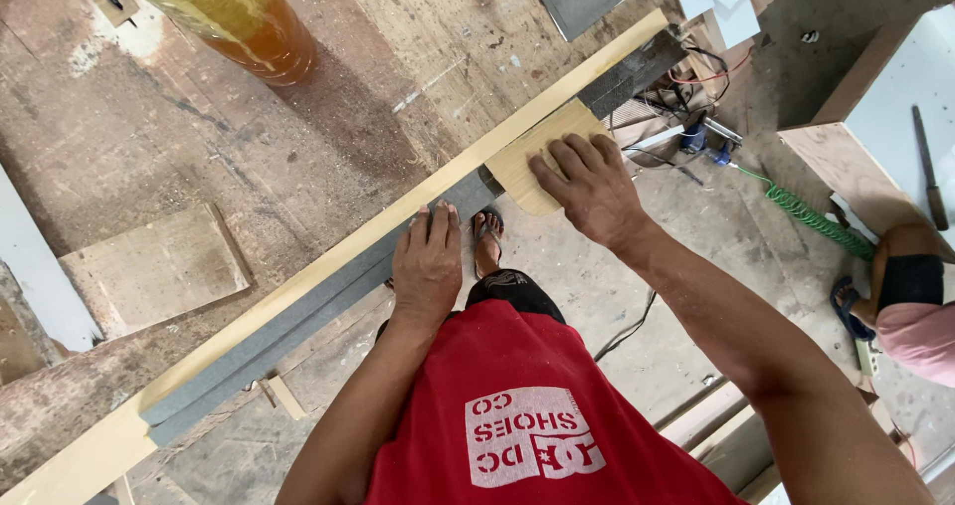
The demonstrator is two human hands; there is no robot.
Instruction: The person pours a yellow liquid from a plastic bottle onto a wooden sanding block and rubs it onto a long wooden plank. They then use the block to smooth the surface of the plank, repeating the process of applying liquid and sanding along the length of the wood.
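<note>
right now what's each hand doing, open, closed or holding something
Left hand: open, palm down, pressing on the long grey strip along the pale wooden board's edge.
Right hand: open, flat on the small pale wooden block, gripping nothing.

Your left hand (428, 266) lies flat on the long grey laminate strip (298, 316), your right hand (589, 185) on the small pale plywood block (537, 157) beside it. Beyond the long pale wooden edge strip (328, 256), open benchtop (199, 167) lies ahead; only the amber plastic glue jug (239, 17) stands far back.
</note>
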